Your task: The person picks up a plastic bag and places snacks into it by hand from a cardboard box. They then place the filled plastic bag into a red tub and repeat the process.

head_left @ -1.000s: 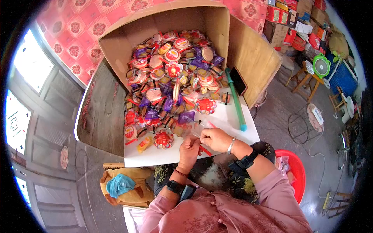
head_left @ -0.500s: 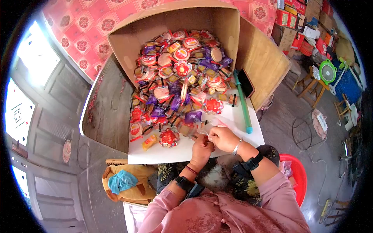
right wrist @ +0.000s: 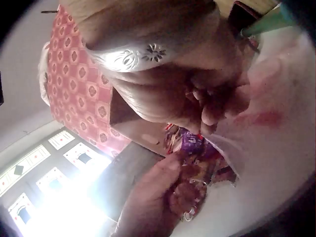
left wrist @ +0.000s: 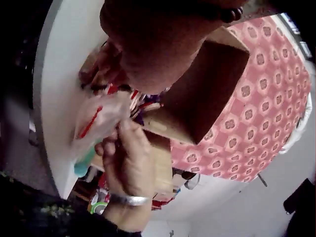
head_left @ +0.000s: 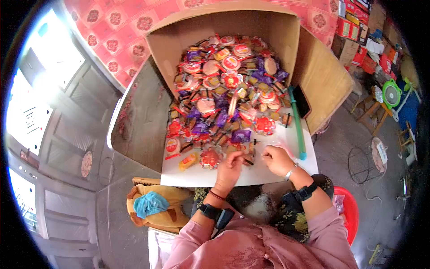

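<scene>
In the head view my right hand [head_left: 278,161] is over the white tabletop, fingers curled. Its thumb and fingers pinch the edge of a clear plastic bag [left wrist: 101,121] with a red strip, plainest in the left wrist view. My left hand [head_left: 229,171] is a short way to the left, fingers bent, beside small wrapped snacks. Thin clear curls [right wrist: 190,215] show at its fingers in the right wrist view; I cannot tell whether it holds them. Beyond both hands lies a heap of wrapped snacks [head_left: 206,106], with purple packets [head_left: 241,136] and red flower-shaped packs [head_left: 264,126].
A cardboard box [head_left: 161,49] on its side surrounds the heap's back. A green tube [head_left: 299,130] and a dark phone [head_left: 301,102] lie at the right. A yellow packet [head_left: 188,161] sits near the front left. Below the table stands a red basin [head_left: 350,215].
The hands were together at first and have now parted, the right one to the right with the clear bag. The head view has shifted, so the table appears further right.
</scene>
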Demonstrator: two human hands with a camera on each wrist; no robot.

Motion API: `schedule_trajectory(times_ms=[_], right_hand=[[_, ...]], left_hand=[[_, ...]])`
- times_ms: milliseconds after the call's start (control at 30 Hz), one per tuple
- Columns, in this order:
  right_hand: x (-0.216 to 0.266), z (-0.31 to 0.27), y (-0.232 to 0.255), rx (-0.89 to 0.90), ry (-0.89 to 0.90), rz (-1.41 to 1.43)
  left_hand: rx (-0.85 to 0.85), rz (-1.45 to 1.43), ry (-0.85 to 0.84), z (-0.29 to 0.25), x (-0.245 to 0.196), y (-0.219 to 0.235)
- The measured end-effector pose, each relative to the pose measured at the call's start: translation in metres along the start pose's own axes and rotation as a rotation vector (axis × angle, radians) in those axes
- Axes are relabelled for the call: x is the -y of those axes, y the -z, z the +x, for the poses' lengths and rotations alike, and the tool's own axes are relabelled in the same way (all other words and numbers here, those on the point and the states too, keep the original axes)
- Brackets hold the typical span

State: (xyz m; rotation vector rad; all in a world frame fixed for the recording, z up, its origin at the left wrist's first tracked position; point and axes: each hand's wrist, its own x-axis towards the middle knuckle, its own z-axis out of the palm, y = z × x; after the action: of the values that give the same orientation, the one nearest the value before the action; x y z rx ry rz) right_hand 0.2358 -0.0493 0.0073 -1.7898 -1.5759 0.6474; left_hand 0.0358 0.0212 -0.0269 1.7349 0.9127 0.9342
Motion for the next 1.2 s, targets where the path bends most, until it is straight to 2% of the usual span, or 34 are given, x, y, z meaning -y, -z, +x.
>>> schedule_trajectory(times_ms=[33,67,100,133,167,233,267,333,367,433,500,600,633,667,700,767,800,833,900,967,1033,1100,1167,1200], right_hand=[[0.001,-0.001,0.001,0.018,-0.036,0.012],[0.002,-0.001,0.002,0.021,-0.021,0.014],[0.001,-0.001,0.000,0.021,-0.015,0.018],[0.000,-0.001,-0.001,0.008,-0.012,0.018],[-0.001,-0.001,-0.002,-0.006,-0.011,0.018],[-0.004,0.000,-0.003,-0.012,0.012,-0.009],[-0.006,0.001,-0.004,-0.017,0.032,-0.038],[-0.008,0.001,-0.007,-0.044,0.041,-0.019],[-0.009,0.000,-0.007,-0.063,0.051,0.000],[-0.007,0.001,-0.007,-0.051,0.023,0.006],[-0.006,0.001,-0.006,-0.037,-0.003,0.010],[-0.008,0.001,-0.006,-0.046,0.069,-0.078],[-0.007,0.001,-0.006,-0.035,0.059,-0.074],[-0.007,0.001,-0.005,-0.024,0.049,-0.070],[-0.007,0.002,-0.004,-0.026,0.049,-0.070],[-0.008,0.001,-0.004,-0.043,0.066,-0.079],[-0.008,0.000,-0.004,-0.048,0.057,-0.081],[-0.005,0.001,-0.003,-0.046,0.045,-0.079],[-0.005,0.000,-0.001,-0.056,0.006,-0.087],[-0.009,0.000,-0.003,-0.048,0.035,-0.056],[-0.006,-0.001,-0.001,-0.046,0.014,-0.038],[-0.001,-0.002,0.002,-0.038,0.004,-0.026],[-0.010,-0.001,-0.002,-0.042,0.008,-0.026],[-0.014,0.000,-0.004,-0.075,0.070,-0.059]], left_hand=[[-0.118,0.053,-0.147,0.003,0.010,0.016],[-0.202,0.126,-0.164,0.013,0.017,0.036],[-0.292,0.097,-0.070,0.010,0.023,0.054],[-0.386,0.308,-0.234,0.021,0.055,0.076],[-0.459,0.354,-0.155,0.030,0.086,0.097],[-0.504,0.501,-0.191,0.042,0.112,0.136],[-0.502,0.500,-0.196,0.046,0.112,0.151],[-0.449,1.027,-0.271,0.053,0.116,0.174],[-0.448,1.027,-0.276,0.056,0.120,0.180],[-0.428,0.744,-0.027,0.059,0.125,0.186],[-0.434,0.742,0.034,0.059,0.128,0.191],[-0.412,0.795,0.114,0.059,0.145,0.203],[-0.372,0.870,0.033,0.064,0.170,0.209],[-0.331,0.943,-0.051,0.064,0.176,0.212],[-0.331,0.943,-0.053,0.061,0.182,0.215],[-0.375,1.065,0.053,0.054,0.176,0.217],[-0.363,1.156,0.229,0.051,0.173,0.219],[-0.349,1.152,0.221,0.048,0.152,0.212],[-0.676,0.810,0.118,0.036,0.088,0.191],[-0.567,0.182,0.057,0.031,0.068,0.184],[-0.515,0.140,0.018,0.018,0.043,0.166],[-0.241,-0.287,0.148,0.006,0.009,0.136],[-0.076,-0.315,0.177,-0.006,-0.035,0.103],[0.063,-0.336,0.225,-0.009,-0.040,0.092]])
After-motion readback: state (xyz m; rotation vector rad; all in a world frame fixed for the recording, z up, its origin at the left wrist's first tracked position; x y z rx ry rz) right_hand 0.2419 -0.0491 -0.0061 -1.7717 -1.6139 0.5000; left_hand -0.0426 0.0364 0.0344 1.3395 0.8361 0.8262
